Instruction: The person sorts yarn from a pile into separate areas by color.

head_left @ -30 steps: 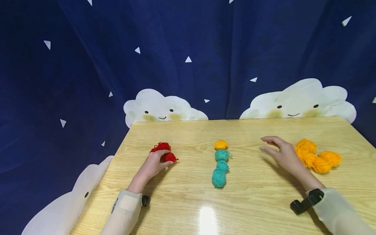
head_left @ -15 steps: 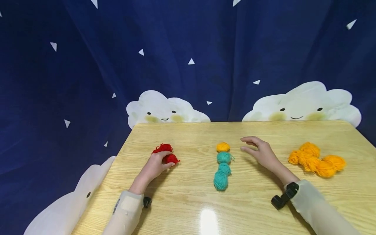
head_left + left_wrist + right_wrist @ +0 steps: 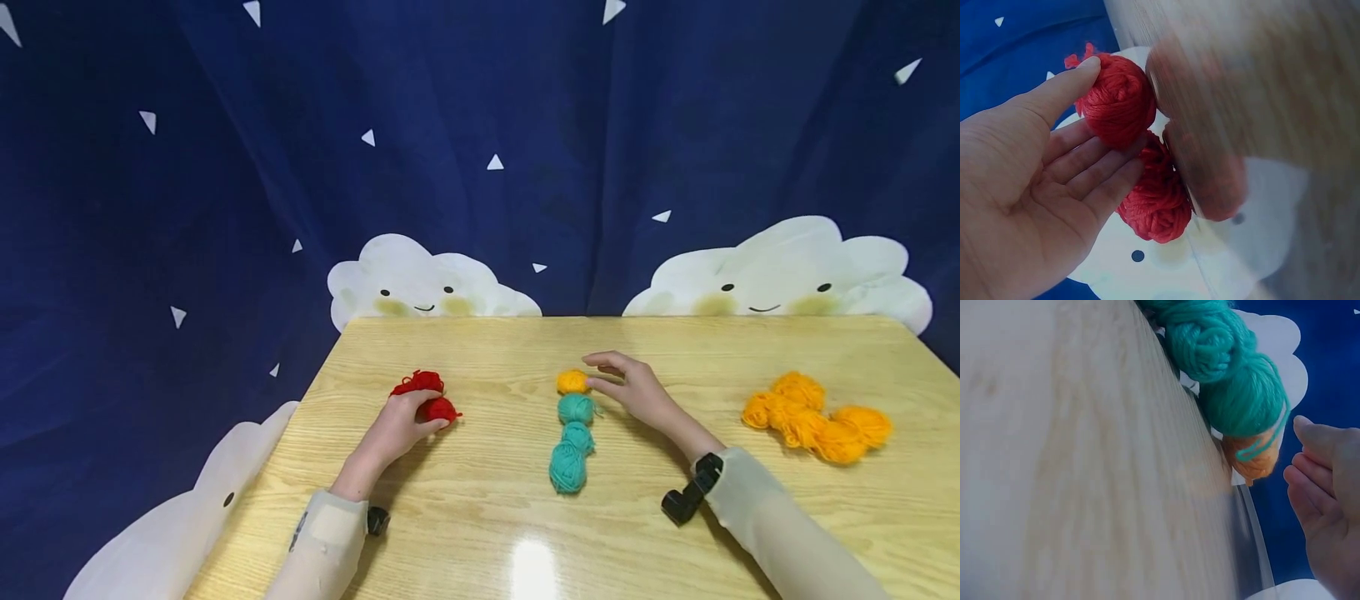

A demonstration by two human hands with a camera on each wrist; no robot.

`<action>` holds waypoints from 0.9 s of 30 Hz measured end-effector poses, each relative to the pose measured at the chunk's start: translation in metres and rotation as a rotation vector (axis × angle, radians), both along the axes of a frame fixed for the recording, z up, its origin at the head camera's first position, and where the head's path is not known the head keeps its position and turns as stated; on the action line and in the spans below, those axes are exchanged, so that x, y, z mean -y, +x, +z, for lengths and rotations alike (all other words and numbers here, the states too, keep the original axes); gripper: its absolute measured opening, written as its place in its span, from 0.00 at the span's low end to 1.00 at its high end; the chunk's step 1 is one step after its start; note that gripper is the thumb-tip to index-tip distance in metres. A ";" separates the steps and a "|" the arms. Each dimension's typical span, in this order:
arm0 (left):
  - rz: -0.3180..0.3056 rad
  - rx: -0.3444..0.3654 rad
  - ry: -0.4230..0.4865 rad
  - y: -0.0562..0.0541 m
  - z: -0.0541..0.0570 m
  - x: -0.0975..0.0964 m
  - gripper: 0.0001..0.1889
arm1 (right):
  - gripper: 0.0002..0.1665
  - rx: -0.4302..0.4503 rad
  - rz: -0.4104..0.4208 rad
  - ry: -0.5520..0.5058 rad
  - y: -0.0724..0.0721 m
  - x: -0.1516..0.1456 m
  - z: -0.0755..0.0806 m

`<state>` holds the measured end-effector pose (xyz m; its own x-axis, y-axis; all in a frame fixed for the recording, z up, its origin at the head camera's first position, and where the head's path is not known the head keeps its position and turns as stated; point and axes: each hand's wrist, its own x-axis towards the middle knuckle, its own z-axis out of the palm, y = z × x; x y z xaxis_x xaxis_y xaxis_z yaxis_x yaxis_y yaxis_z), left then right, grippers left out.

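My left hand (image 3: 395,427) holds a red yarn ball (image 3: 1124,100) between thumb and fingers at the left of the table. Against the fingertips lies another red yarn bundle (image 3: 1159,209), partly covered by the hand in the head view. My right hand (image 3: 637,392) hovers just right of a small orange yarn ball (image 3: 572,382), thumb and fingers apart with nothing between them. That ball sits at the far end of a row of teal yarn balls (image 3: 567,468). Seen from the right wrist, a loose teal strand (image 3: 1260,447) hangs across the orange ball (image 3: 1249,464).
A cluster of orange yarn balls (image 3: 817,421) lies on the right side of the wooden table (image 3: 465,508). Behind the table's far edge hangs a dark blue curtain (image 3: 450,100) with white triangles and cloud shapes.
My right hand has moved left, away from the orange cluster and up to the small orange ball in the row. The left hand stays at the red yarn.
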<state>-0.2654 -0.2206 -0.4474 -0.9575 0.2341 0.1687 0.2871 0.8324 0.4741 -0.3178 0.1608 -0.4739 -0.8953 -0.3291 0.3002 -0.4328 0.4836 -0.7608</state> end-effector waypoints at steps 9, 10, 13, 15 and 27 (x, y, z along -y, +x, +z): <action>0.002 0.003 -0.011 0.000 -0.004 0.000 0.23 | 0.27 0.073 0.041 0.010 -0.007 0.014 -0.004; 0.001 0.002 -0.008 0.000 -0.004 0.000 0.23 | 0.28 0.069 0.041 0.023 -0.007 0.016 -0.005; -0.001 -0.003 0.008 0.000 -0.004 0.000 0.23 | 0.28 0.062 0.026 0.051 -0.008 0.017 -0.006; -0.001 -0.006 0.011 0.000 -0.004 0.000 0.23 | 0.27 0.051 0.020 0.066 -0.009 0.018 -0.007; 0.004 -0.004 0.004 -0.001 -0.001 0.001 0.24 | 0.27 0.074 0.075 0.094 -0.015 0.023 -0.010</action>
